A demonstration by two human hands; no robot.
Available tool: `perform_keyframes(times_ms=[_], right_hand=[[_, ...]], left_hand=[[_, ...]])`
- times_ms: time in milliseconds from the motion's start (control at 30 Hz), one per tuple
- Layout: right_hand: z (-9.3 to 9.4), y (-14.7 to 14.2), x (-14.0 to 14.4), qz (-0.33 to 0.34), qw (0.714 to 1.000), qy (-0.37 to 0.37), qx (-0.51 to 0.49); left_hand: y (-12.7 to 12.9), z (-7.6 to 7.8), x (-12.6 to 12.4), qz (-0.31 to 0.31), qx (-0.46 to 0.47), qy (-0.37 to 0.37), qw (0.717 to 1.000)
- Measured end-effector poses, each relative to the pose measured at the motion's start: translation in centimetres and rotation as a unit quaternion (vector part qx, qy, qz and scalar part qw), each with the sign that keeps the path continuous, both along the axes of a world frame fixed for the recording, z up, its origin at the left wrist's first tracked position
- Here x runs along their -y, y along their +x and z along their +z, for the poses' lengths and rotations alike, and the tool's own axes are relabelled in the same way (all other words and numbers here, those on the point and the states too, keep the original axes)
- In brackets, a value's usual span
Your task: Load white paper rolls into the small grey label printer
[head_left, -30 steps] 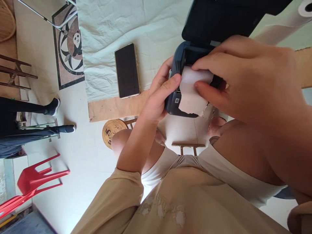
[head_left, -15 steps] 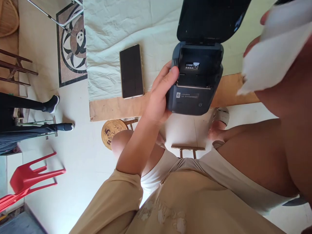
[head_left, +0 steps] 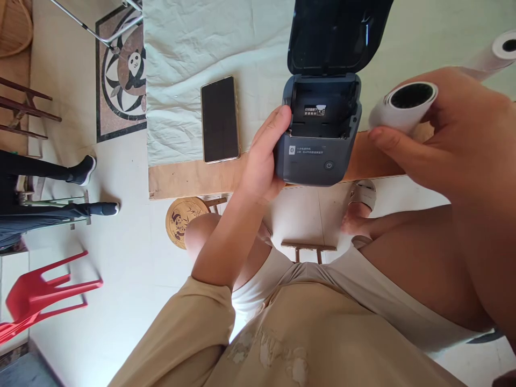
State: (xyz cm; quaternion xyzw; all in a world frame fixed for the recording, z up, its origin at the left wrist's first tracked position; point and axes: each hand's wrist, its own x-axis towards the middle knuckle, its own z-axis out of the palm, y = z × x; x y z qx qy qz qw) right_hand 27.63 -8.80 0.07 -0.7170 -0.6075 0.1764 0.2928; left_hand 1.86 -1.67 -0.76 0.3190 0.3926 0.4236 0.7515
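My left hand [head_left: 266, 148] grips the left side of a dark portable label printer [head_left: 310, 156], its thumb on the edge. The printer's black lid [head_left: 334, 37] stands raised, and the paper bay below it holds no roll. To the right, my right hand [head_left: 447, 123] is closed around a white paper roll [head_left: 401, 115], its dark hollow core facing me. A gap separates this roll from the printer. Most of my right fingers are hidden behind the roll.
A second white roll [head_left: 494, 54] is at the far right of the cloth-covered table [head_left: 181, 43]. A dark-screened phone [head_left: 220, 119] lies left of the printer. A round wooden stool [head_left: 181, 220], a red plastic chair [head_left: 44, 295] and another person's legs [head_left: 52, 172] are around.
My right hand has moved left toward the printer, and its paper roll has turned so the core now shows. A second roll has come into view. The printer stays nearly in place.
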Motion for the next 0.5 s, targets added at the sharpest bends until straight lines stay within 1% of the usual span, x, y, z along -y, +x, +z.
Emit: perform_keyframes(times_ms=[67, 167, 267, 300, 333, 367, 433, 467, 500], right_hand=[[0.0, -0.1, -0.2, 0.000, 1.000, -0.007, 0.000], [-0.4, -0.2, -0.5, -0.021, 1.000, -0.008, 0.003], [-1.1, 0.3, -0.9, -0.014, 0.998, -0.063, 0.025], [-1.2, 0.5, -1.0, -0.011, 0.997, -0.070, 0.035], [-1.2, 0.7, -0.9, -0.006, 0.997, -0.060, 0.045], [-1.1, 0.8, -0.7, 0.003, 0.998, -0.035, 0.053], [-0.5, 0.6, 0.2, -0.002, 0.997, 0.055, 0.048], [-0.1, 0.3, 0.9, -0.032, 0.995, 0.091, 0.025], [0.2, -0.1, 1.8, -0.081, 0.990, 0.115, -0.007]], left_hand=[[0.0, -0.1, 0.2, 0.005, 0.000, -0.008, 1.000], [0.0, -0.2, 0.3, 0.003, -0.009, -0.019, 1.000], [-0.1, -0.3, 0.1, -0.015, -0.013, -0.003, 1.000], [-0.1, -0.2, 0.1, -0.013, -0.015, 0.003, 1.000], [-0.1, -0.2, 0.1, -0.008, -0.015, 0.008, 1.000], [-0.1, -0.1, 0.0, -0.004, -0.014, 0.011, 1.000], [0.0, 0.1, 0.1, -0.003, -0.009, 0.009, 1.000], [0.1, 0.2, 0.1, -0.006, -0.007, 0.009, 1.000], [0.2, 0.3, 0.1, -0.008, -0.007, 0.010, 1.000]])
